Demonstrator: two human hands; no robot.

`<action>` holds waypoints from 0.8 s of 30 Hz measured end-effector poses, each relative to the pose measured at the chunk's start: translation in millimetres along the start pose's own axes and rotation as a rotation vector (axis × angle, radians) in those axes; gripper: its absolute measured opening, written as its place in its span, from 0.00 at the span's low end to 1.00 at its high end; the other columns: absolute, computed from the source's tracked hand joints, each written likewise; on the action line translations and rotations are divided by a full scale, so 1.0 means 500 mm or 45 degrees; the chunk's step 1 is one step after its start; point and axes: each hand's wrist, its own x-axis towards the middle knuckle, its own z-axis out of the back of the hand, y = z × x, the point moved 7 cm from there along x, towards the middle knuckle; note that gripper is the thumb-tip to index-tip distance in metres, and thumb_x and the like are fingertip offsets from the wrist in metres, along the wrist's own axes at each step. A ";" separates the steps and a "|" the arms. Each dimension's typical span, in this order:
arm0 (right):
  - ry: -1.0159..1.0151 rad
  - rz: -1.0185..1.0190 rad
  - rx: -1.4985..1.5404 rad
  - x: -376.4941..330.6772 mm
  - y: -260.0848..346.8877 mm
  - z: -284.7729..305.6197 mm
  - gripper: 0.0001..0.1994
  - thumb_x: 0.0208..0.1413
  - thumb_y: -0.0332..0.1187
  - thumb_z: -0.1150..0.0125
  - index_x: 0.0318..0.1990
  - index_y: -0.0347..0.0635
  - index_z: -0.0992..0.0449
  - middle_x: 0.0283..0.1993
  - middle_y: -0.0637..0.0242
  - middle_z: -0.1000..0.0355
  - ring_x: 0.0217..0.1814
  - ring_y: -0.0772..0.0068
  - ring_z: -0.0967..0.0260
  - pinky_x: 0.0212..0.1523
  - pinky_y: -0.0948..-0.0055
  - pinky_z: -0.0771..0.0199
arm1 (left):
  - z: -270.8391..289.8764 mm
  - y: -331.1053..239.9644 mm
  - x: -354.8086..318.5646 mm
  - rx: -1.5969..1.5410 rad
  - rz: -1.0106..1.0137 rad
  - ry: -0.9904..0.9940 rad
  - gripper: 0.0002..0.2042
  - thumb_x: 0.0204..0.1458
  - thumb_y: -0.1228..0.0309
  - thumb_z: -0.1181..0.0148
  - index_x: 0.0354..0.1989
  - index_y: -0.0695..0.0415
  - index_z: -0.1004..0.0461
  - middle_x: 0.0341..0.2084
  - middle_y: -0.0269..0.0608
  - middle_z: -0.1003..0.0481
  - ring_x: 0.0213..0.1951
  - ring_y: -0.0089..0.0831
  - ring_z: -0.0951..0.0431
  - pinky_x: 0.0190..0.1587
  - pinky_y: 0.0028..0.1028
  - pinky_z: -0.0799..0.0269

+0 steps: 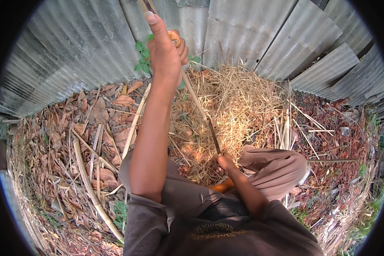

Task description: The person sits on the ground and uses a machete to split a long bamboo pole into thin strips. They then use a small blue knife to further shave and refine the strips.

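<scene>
Raised far out in front, my left hand (168, 53) is closed around a long thin bamboo strip (194, 94), its thumb lying along it. A yellow-orange band or piece (174, 38) shows at its index finger; I cannot tell which. The strip slants down toward my lap. My right hand (224, 164), low by my bent knee, grips a knife with a dark narrow blade (213, 135). The blade's far end meets the strip above a pile of straw-coloured shavings (239, 100). The knife's handle is mostly hidden in my fingers.
Corrugated metal sheets (81, 47) form a wall ahead. Split bamboo lengths (89, 187) lie on dry leaves (102, 113) to the left. More pale strips (286, 130) lie right of the shavings. A small green plant (144, 57) grows at the wall's foot.
</scene>
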 end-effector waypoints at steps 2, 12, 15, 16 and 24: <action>-0.003 0.203 0.049 -0.067 0.048 0.007 0.12 0.53 0.23 0.51 0.44 0.35 0.43 0.16 0.68 0.42 0.08 0.76 0.48 0.09 0.72 0.45 | 0.003 -0.006 -0.005 -0.077 0.056 0.087 0.35 0.47 0.26 0.74 0.12 0.47 0.54 0.08 0.24 0.57 0.13 0.19 0.59 0.17 0.23 0.62; -0.069 0.716 -0.081 -0.292 0.229 -0.052 0.18 0.50 0.20 0.49 0.49 0.38 0.42 0.18 0.77 0.41 0.13 0.86 0.47 0.12 0.81 0.49 | 0.002 0.066 -0.025 -0.230 0.181 0.484 0.35 0.49 0.27 0.78 0.12 0.49 0.55 0.09 0.25 0.58 0.14 0.20 0.61 0.18 0.24 0.64; -0.049 1.033 -0.041 -0.383 0.325 -0.105 0.19 0.50 0.19 0.49 0.50 0.38 0.43 0.19 0.77 0.42 0.16 0.88 0.47 0.17 0.83 0.46 | 0.021 0.072 -0.024 -0.215 0.174 0.448 0.35 0.49 0.27 0.78 0.13 0.49 0.55 0.09 0.25 0.58 0.14 0.20 0.61 0.18 0.24 0.64; -0.075 1.204 -0.010 -0.404 0.348 -0.115 0.20 0.49 0.19 0.49 0.50 0.37 0.43 0.20 0.77 0.41 0.18 0.89 0.46 0.19 0.84 0.45 | 0.022 0.074 -0.026 -0.219 0.174 0.435 0.35 0.49 0.27 0.78 0.13 0.49 0.55 0.09 0.25 0.58 0.14 0.20 0.61 0.18 0.24 0.64; -0.537 0.525 -0.860 0.031 -0.036 0.016 0.17 0.45 0.32 0.42 0.42 0.32 0.33 0.31 0.54 0.27 0.28 0.61 0.31 0.33 0.66 0.30 | -0.022 0.070 -0.019 -0.158 0.165 0.509 0.34 0.50 0.28 0.78 0.12 0.47 0.54 0.08 0.24 0.58 0.13 0.19 0.60 0.17 0.23 0.64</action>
